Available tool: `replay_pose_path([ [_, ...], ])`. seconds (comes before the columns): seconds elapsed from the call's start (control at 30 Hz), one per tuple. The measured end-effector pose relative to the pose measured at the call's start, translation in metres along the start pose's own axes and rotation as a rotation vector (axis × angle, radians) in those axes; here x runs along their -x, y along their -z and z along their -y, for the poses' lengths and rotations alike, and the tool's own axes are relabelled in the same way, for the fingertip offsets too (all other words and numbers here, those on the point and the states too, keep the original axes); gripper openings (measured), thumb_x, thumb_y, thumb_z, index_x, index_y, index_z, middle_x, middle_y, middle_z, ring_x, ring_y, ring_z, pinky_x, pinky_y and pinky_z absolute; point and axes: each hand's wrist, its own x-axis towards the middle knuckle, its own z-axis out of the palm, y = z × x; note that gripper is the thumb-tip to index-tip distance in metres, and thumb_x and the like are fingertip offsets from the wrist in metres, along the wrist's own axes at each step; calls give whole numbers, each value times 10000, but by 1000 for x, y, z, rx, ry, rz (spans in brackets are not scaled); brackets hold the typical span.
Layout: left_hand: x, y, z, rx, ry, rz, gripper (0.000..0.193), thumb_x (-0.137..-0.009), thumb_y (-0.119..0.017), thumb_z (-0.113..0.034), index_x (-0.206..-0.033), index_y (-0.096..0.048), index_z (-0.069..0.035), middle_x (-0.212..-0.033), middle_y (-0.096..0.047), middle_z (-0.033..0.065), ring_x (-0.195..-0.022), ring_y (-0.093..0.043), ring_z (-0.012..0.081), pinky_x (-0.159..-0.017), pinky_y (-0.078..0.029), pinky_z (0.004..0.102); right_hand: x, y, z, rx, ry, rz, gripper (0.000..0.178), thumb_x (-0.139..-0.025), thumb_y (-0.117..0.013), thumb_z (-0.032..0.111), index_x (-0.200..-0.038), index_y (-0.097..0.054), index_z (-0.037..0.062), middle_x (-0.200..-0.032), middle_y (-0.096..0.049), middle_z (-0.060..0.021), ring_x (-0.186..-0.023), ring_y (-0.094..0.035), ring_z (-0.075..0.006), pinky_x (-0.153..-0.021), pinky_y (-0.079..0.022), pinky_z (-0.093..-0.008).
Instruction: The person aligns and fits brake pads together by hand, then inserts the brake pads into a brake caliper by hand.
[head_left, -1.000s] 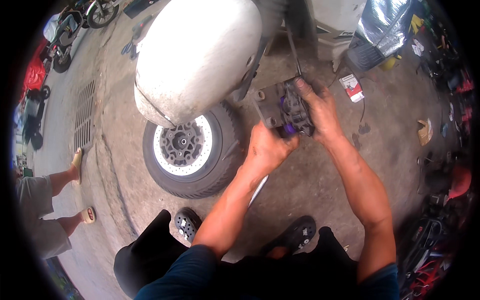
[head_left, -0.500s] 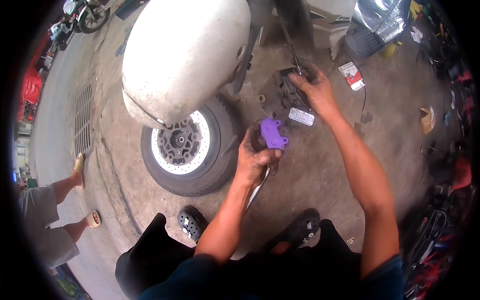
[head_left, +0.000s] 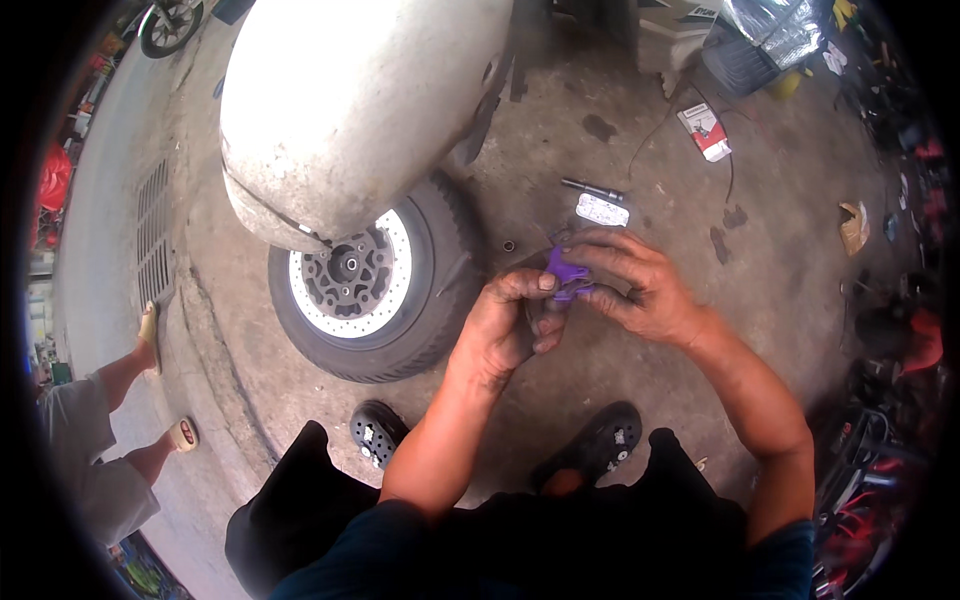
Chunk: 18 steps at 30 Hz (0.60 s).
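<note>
Purple brake pads (head_left: 568, 268) are held up in front of me, low over the concrete floor. My left hand (head_left: 508, 318) is closed on their left side, thumb and fingers pinching. From the right, my right hand (head_left: 643, 287) grips them too, with its fingers bent over the top and its thumb below. The fingers of both hands are dark with grime and cover part of the pads. On the floor just beyond my hands lie a white printed card (head_left: 602, 210) and a dark metal pin (head_left: 593, 189). Left of them is a small ring-shaped part (head_left: 509, 246).
A wheel with a brake disc (head_left: 396, 290) lies to the left, under a white fender (head_left: 350, 120). Further right are a red-and-white packet (head_left: 705, 132) and a silver-wrapped bundle (head_left: 775, 40). A person in grey shorts (head_left: 85, 430) is at far left; motorcycle parts (head_left: 850, 470) line the right.
My right hand has let go of the dark caliper-like part and come down to the brake pads. That part is gone from its earlier place. The pads have turned in my left hand.
</note>
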Motion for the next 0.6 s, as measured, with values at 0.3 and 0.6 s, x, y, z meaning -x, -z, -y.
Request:
replay_pose_path([
  [0.3, 1, -4, 7, -542, -204, -51, 697, -765, -718, -471, -1190, -527, 47, -806, -598, 71, -657, -572, 159, -522, -473, 285, 4, -14, 15, -260, -362, -305, 310, -852, -653, 118, -1136, -593, 11, -997, -645, -123, -900, -638, -194, -729, -524, -309],
  [0.6, -13, -7, 22, -540, -529, -126, 504, -805, -734, -208, -1205, -546, 34, -1039, -635, 111, -891, -591, 177, -744, -485, 310, 7, -30, 19, -169, -408, -359, 266, -848, -666, 116, -1078, -593, 2, -1007, -631, -109, -838, -626, -152, -625, -527, -262],
])
